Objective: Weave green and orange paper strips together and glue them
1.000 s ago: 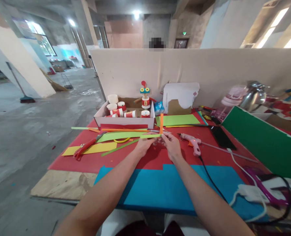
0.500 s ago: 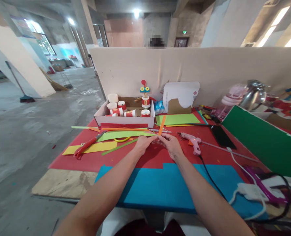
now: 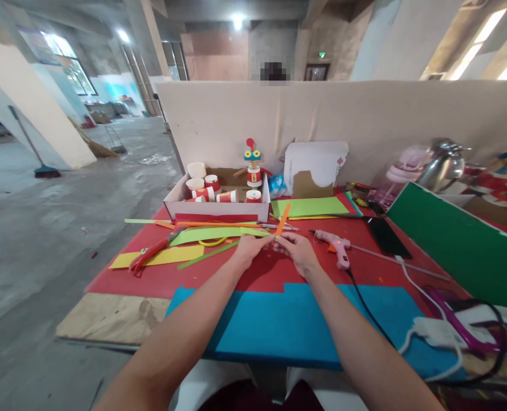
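My left hand (image 3: pixel 250 249) and my right hand (image 3: pixel 297 251) meet fingertip to fingertip above the red table top. Between them they pinch the place where an orange paper strip (image 3: pixel 284 218) crosses the end of a light green paper strip (image 3: pixel 257 232). The orange strip points up and away from me; the green one runs off to the left. Part of the joint is hidden by my fingers. Right of my right hand lies a pink hot glue gun (image 3: pixel 334 245), its small light glowing. Red-handled pliers (image 3: pixel 151 256) rest on a yellow paper strip (image 3: pixel 185 258) to the left.
Behind my hands stands a white box (image 3: pixel 217 212) with paper cups and a cup figure (image 3: pixel 253 171). Green paper sheets (image 3: pixel 313 207), a black phone (image 3: pixel 386 237) and a green board (image 3: pixel 459 245) lie further right. Blue paper (image 3: pixel 270 325) covers the near edge; cables cross the right side.
The orange strip has tilted slightly to the right at its top. Both hands stay almost in the same place, fingers still pinched together.
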The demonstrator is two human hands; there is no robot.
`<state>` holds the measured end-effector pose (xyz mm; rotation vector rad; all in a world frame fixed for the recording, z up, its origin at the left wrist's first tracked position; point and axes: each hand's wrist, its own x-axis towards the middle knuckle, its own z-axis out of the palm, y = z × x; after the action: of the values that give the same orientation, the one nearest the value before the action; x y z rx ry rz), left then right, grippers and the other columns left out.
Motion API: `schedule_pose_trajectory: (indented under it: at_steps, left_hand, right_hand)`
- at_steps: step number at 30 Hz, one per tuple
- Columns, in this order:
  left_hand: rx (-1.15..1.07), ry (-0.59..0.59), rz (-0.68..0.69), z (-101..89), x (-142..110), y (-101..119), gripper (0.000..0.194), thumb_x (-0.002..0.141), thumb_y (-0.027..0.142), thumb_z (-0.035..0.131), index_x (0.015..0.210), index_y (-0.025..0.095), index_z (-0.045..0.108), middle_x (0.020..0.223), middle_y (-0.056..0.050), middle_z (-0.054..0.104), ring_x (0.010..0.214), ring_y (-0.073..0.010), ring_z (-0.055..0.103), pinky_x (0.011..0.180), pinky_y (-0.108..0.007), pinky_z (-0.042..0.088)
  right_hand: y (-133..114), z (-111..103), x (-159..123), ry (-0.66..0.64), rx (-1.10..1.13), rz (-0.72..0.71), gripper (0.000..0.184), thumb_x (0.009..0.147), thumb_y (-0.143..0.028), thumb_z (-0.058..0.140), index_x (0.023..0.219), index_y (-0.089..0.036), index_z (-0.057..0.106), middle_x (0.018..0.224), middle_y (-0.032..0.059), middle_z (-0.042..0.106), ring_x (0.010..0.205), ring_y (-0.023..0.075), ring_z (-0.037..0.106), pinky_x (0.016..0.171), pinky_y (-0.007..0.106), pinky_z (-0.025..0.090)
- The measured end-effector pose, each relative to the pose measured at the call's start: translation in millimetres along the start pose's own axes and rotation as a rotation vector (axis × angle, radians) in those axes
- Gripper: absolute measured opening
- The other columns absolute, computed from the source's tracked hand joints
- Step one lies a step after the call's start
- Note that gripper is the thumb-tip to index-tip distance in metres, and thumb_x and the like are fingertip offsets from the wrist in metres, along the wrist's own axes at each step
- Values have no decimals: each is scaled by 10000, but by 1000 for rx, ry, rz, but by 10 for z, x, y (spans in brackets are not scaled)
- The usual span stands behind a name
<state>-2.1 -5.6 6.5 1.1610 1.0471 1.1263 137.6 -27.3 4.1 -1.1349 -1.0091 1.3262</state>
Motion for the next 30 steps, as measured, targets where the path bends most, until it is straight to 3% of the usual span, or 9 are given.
schedule_pose_trajectory:
  at_steps: [10, 22, 30]
  left_hand:
    - [2, -12, 33, -7, 19, -14, 246, 588, 359, 718, 583, 146, 594, 550, -1, 567, 523, -107, 480, 521, -238, 390]
    - [-2, 7, 11, 24, -21, 45, 246, 590, 360, 719, 562, 154, 587, 521, -2, 548, 499, -108, 474, 487, -234, 395]
    - [-148, 28, 8, 9, 5, 54, 315, 578, 405, 753, 626, 131, 604, 512, 3, 546, 463, -103, 469, 451, -233, 378]
  right_hand:
    - [57, 75, 20, 101, -153, -184, 251, 622, -426, 694, 687, -184, 683, 587, 5, 666, 587, 163, 612, 632, 289, 497]
    - [47, 89, 7, 132, -180, -196, 226, 623, -431, 678, 657, -208, 663, 571, 2, 660, 591, 183, 612, 612, 294, 484]
    - [19, 89, -13, 164, -174, -186, 229, 634, -430, 684, 675, -206, 665, 558, -4, 649, 602, 190, 615, 617, 296, 469]
